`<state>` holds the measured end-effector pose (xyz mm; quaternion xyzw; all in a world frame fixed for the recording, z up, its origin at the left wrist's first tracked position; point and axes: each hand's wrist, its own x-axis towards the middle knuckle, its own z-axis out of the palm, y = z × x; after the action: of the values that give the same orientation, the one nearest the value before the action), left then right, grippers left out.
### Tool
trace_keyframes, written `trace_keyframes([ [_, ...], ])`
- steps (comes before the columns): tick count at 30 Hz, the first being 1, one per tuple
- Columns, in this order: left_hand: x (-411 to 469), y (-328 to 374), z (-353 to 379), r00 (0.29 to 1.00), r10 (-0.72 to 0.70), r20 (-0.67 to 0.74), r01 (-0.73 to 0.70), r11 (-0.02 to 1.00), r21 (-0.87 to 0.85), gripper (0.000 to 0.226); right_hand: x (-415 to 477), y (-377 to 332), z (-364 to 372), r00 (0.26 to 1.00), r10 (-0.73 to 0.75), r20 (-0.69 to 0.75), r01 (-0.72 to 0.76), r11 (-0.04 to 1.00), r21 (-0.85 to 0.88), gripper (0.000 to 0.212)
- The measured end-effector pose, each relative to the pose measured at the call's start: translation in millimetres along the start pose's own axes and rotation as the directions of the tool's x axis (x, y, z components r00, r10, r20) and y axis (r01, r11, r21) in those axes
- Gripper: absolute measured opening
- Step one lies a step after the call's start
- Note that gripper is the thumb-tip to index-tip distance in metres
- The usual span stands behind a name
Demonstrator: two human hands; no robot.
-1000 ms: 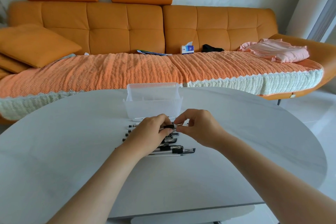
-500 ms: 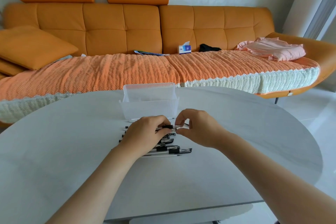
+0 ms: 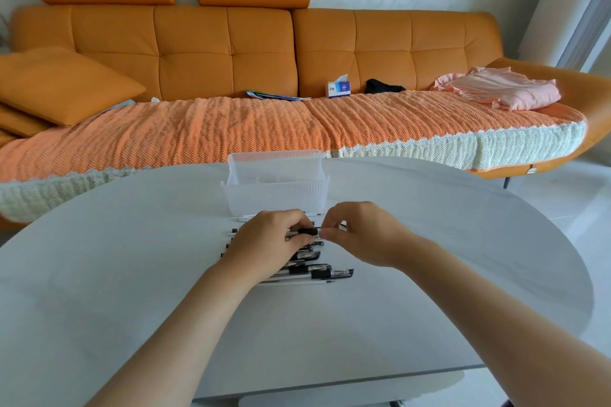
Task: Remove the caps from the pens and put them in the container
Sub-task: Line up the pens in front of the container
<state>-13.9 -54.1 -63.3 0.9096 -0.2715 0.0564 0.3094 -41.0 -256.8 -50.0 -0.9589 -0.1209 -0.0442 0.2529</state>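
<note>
Head view, table centre: pen held level just above the pens row, long axis left to right. Left hand closed on barrel; right hand pinching the cap end, cap itself hidden. Container just beyond both hands, open-topped, about equally near each. Likely next: pull cap straight rightward along the axis.

At the centre of the frame, the left hand and right hand pinch opposite ends of one pen above a row of pens on the white table. Just above them stands a clear container. An orange sofa fills the upper frame.
</note>
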Motion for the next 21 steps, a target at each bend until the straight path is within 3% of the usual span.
trace_keyframes([
  [3, -0.1, -1.0, 0.6, 1.0, -0.005, 0.006, 0.005, 1.0, -0.002, 0.009, -0.1, -0.3, 0.6, 0.999, 0.014, 0.03, -0.013, 1.0, -0.029, 0.021],
  [9, 0.9, -0.9, 1.5, 1.0, -0.003, -0.002, 0.003, 1.0, -0.021, 0.007, 0.8, -0.4, 1.1, 0.999, -0.047, -0.027, 0.045, 0.996, -0.071, 0.009],
  [13, 1.3, -1.3, 1.6, 1.0, -0.013, 0.005, 0.013, 1.0, -0.028, 0.007, 1.3, 0.6, 1.6, 1.0, -0.01, 0.02, 0.012, 0.997, -0.074, 0.014],
  [18, 4.0, -2.2, 4.6, 0.999, -0.049, -0.011, 0.048, 0.996, -0.077, 0.004, 2.1, 2.1, 3.8, 0.996, -0.077, -0.044, 0.07, 0.987, -0.143, 0.017],
  [21, 4.5, -1.1, 3.4, 0.997, 0.034, -0.075, -0.034, 0.999, -0.008, 0.005, 3.0, 2.0, 2.3, 0.999, -0.008, -0.044, 0.008, 1.0, 0.006, 0.013],
])
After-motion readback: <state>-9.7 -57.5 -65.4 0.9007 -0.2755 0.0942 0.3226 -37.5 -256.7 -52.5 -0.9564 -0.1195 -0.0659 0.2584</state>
